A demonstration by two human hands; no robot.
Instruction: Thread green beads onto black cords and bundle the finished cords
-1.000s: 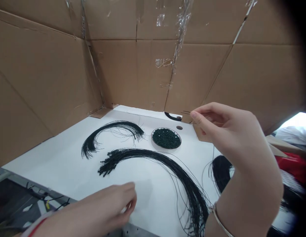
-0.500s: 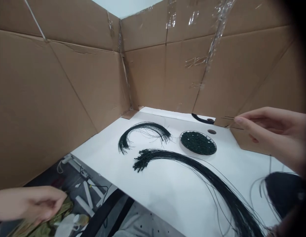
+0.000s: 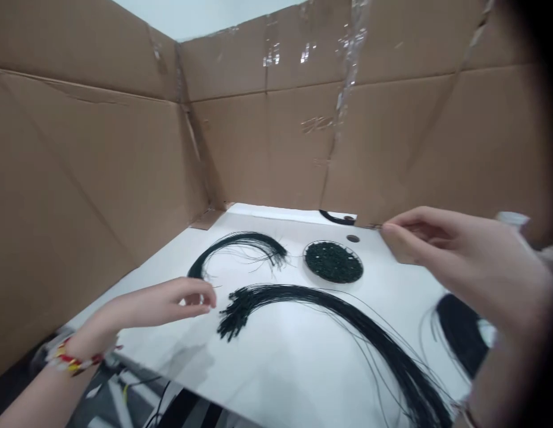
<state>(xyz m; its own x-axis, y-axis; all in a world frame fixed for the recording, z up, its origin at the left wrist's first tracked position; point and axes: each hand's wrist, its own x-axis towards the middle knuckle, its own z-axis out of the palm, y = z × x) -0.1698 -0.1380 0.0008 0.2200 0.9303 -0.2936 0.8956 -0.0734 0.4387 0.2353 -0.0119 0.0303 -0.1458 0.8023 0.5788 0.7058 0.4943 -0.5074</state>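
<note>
My right hand (image 3: 450,249) is raised over the right side of the table, thumb and fingertips pinched on thin dark strands whose short ends stick out to the left. My left hand (image 3: 178,300) hovers low over the left of the table, thumb and fingertips brought together; anything between them is too small to make out. Just right of it lies the knobby end of a long bundle of dark strands (image 3: 303,292). Behind it curves a smaller bundle of dark strands (image 3: 241,238). A round dish (image 3: 363,270) holds many small dark green pieces.
Tall cardboard walls (image 3: 267,148) enclose the white table (image 3: 276,368) at the left and back. A dark flat object (image 3: 461,333) with loose strand loops lies at the right. A round hole (image 3: 352,238) shows behind the dish. Black straps cross below the table edge.
My left hand has risen from beside my lap to over the table, near the bundles. The view has turned right, so things sit farther left; my right hand still pinches the strands.
</note>
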